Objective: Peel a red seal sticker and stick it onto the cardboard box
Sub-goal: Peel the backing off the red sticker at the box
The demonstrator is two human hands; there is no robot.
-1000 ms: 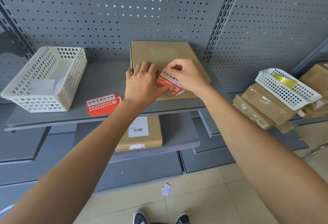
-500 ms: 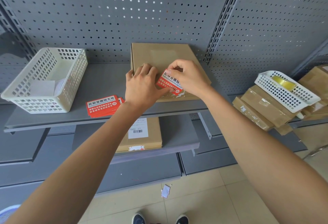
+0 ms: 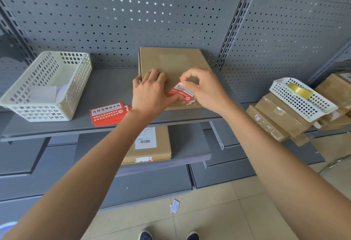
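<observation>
A flat cardboard box (image 3: 171, 61) lies on the grey shelf (image 3: 112, 85) in the middle. A red seal sticker (image 3: 180, 92) with white writing sits over the box's near edge. My right hand (image 3: 204, 89) pinches the sticker's upper right end between thumb and forefinger. My left hand (image 3: 152, 91) rests on the box's near left corner, its thumb pressing the sticker's left end. A stack of more red seal stickers (image 3: 108, 113) lies on the shelf left of my left wrist.
A white plastic basket (image 3: 79, 80) with paper scraps stands at the shelf's left. Another labelled box (image 3: 152, 144) lies on the lower shelf. At the right are stacked cardboard boxes (image 3: 275, 118) and a white basket (image 3: 303, 103) holding a tape roll. A backing scrap (image 3: 175, 206) lies on the floor.
Both hands stay on the sticker at the box's near edge. The sticker has shifted slightly right and lies lower against the box; my right fingers have moved toward its upper right end.
</observation>
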